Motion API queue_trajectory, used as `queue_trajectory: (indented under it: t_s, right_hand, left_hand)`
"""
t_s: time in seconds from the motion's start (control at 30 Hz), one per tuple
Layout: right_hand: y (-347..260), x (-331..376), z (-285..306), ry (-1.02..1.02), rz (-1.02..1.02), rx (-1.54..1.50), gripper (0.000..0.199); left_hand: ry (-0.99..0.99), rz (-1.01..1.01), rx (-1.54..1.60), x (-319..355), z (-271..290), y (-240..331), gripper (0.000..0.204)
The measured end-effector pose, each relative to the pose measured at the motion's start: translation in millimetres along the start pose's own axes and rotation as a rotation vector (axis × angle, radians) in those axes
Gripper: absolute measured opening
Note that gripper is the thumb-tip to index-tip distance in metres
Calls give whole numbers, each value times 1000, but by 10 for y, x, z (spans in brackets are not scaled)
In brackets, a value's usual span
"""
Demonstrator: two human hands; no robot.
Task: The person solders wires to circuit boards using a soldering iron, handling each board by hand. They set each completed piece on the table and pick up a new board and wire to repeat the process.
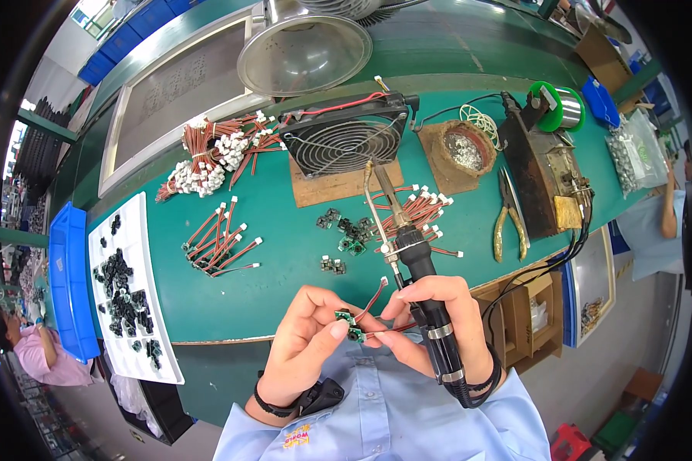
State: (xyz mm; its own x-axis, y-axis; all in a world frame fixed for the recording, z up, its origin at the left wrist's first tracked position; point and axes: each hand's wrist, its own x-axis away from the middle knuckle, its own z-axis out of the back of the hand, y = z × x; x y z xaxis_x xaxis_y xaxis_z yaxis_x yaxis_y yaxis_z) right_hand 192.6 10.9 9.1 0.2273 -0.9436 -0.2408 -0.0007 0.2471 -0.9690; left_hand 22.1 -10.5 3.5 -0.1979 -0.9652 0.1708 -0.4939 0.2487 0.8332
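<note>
Logged from my remote station, head view: one left hand (304,346), lower centre of the frame, thumb and fingers pinching a small green circuit board (350,326) with black parts on it; the board sat just left of the frame's lower middle, above the shirt front. One right hand (447,307), just beside it, grasping a black soldering tool (418,257), its tip slanting to the upper left; the fingertips came near the red-brown leads (374,297) at the board, and I could not tell whether they also pinched one. One green tabletop (284,303), centre. One wire-guarded black fan (346,142), upper centre, on a brown board. One heap of white-plugged cables (207,157), upper left, and a smaller group of wired boards (217,242) below it. Several loose boards (354,234), centre, beside further cables. One white tray (134,217) of dark pieces, left, next to one blue bin (69,284). One round pot (469,148) of silvery metal, right of the fan. One pair of pliers (509,215), yellow-handled, right of centre. One green-flanged solder spool (567,107) and one clear bag (640,157) of small parts, upper right.
</note>
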Motion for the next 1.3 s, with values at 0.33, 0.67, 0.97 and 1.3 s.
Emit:
queue_trajectory:
  t_s: [0.33,0.67,0.97,1.3]
  right_hand:
    - [207,302,327,117,308,288,58]
    - [198,523,390,-115,312,530,48]
    - [187,485,355,-151,294,539,47]
    - [552,366,521,468,221,670,41]
  left_hand:
    - [144,-188,-131,-132,92,-75,13]
    - [218,-313,-378,-194,182,-131,12]
    - [220,-248,-404,-175,176,-123,12]
    - [255,-287,-338,-157,159,-111,12]
